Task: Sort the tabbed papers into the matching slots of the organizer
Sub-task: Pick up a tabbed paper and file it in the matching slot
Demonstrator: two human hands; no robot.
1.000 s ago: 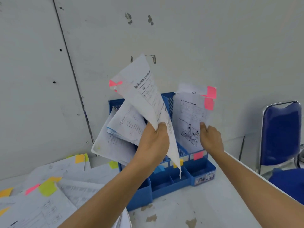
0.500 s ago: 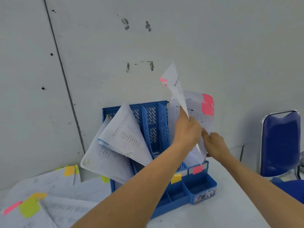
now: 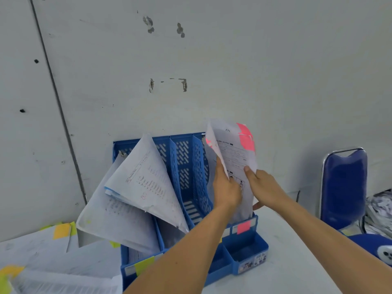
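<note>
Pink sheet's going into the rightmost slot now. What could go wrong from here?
The pink-tabbed sheet in the left hand is curled and could crease against the pink-tabbed stack that the right hand pinches. The leaning papers in the leftmost slot of the organizer hang far out; a bump might spill them.

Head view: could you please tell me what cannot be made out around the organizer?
In the head view:
- pink-tabbed sheets, lower part: hidden by left hand and right hand
- blue organizer, middle slot labels: covered by left forearm
- print on the sheets: too small to read
- loose papers, left: cut off by the frame edge
</note>
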